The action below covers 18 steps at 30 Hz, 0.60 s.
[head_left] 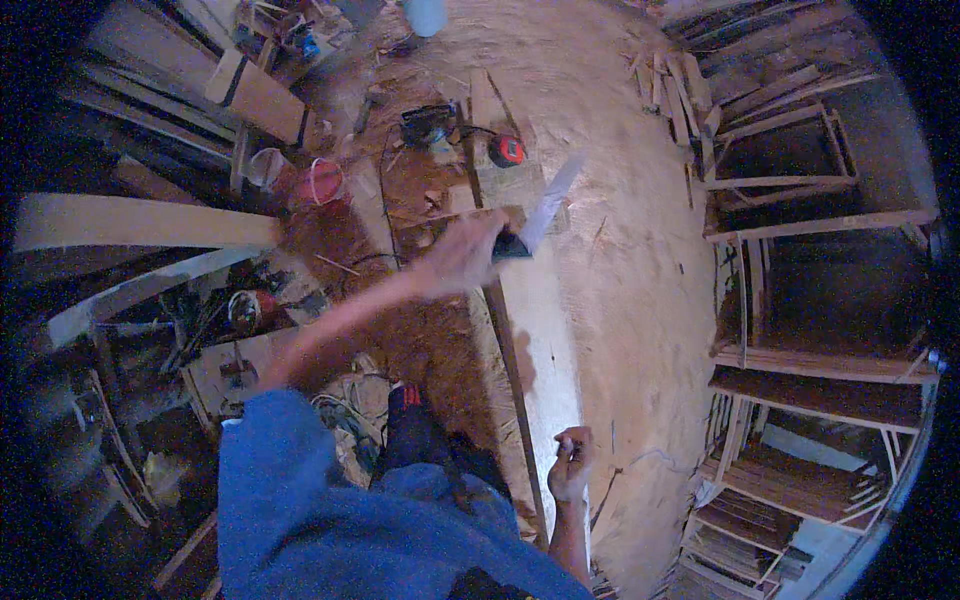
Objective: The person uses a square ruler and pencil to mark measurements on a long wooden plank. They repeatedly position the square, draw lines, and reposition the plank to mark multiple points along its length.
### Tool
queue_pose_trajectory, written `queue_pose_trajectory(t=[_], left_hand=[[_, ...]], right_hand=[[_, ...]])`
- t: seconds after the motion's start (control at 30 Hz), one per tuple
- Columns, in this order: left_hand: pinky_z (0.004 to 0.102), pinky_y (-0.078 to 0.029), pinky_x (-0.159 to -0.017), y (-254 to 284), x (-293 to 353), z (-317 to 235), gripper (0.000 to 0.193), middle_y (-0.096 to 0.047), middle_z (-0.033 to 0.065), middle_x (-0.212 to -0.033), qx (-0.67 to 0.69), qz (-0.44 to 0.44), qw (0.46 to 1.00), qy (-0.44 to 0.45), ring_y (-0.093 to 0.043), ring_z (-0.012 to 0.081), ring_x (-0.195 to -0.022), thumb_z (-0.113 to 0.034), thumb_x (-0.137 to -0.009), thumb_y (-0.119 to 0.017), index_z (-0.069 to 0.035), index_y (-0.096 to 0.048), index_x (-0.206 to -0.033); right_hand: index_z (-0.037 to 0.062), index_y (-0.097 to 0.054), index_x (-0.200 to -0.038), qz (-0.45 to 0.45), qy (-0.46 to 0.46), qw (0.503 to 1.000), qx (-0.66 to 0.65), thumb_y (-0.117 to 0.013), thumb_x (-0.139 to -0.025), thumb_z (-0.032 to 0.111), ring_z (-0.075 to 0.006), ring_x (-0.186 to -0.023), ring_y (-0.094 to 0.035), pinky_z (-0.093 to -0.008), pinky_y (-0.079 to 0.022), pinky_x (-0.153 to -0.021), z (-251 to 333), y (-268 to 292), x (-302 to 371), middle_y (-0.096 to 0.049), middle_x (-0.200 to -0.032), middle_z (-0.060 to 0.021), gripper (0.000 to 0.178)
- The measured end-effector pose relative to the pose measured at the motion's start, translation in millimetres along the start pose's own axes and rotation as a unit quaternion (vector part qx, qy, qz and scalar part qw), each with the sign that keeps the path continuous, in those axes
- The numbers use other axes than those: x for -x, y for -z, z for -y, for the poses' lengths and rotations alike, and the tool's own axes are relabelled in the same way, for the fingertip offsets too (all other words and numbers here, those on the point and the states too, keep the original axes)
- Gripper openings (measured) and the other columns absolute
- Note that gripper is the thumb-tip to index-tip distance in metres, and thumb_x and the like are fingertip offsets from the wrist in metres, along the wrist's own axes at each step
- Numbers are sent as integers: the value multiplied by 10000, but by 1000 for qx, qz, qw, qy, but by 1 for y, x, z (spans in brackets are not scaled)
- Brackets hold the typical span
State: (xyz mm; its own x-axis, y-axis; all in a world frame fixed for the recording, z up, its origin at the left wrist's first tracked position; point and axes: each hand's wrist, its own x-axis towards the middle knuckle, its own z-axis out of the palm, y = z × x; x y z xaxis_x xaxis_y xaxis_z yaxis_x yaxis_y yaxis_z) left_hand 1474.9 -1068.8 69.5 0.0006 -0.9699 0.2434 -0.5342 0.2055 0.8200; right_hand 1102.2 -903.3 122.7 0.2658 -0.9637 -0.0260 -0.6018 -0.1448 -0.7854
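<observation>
My left hand (465,258) reaches forward over a long pale board (545,345), blurred by motion. It is closed on what looks like a try square (513,246), with a dark stock and a pale flat blade angled up to the right across the board. Lower down, my right hand (570,462) rests at the board's near part with its fingers curled in. Whatever it may hold is too small to make out. Beyond the left hand, a red and black tape measure (506,151) lies on the wood.
A dark power tool (430,126) with a cord sits past the board. Red bucket (321,182) and stacked planks (260,100) stand at the left. Wooden frames (790,185) line the right side. Shavings and scraps cover the ground near my legs. A light blue container (426,16) stands far ahead.
</observation>
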Motion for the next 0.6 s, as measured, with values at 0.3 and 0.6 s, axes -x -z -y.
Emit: queue_pose_trajectory(t=[0.3,0.6], left_hand=[[527,-463,-984,-180,183,-152,760,-530,332,-1257,330,-50,922,196,-572,475,-1156,-167,-939,-618,103,-96,-1422],[555,-377,-1030,-191,154,-120,831,-425,298,-1331,284,-179,900,279,-453,482,-1240,-225,-865,-719,53,-191,-1443]], right_hand=[[56,-617,-1031,103,-35,994,-13,-832,-835,227,-119,-719,-484,-275,-400,-650,77,-11,-79,-575,-897,-36,338],[24,-684,-953,293,23,933,208,-705,-904,248,-323,-705,-668,-417,-521,-664,69,-45,-153,-704,-813,-170,230]])
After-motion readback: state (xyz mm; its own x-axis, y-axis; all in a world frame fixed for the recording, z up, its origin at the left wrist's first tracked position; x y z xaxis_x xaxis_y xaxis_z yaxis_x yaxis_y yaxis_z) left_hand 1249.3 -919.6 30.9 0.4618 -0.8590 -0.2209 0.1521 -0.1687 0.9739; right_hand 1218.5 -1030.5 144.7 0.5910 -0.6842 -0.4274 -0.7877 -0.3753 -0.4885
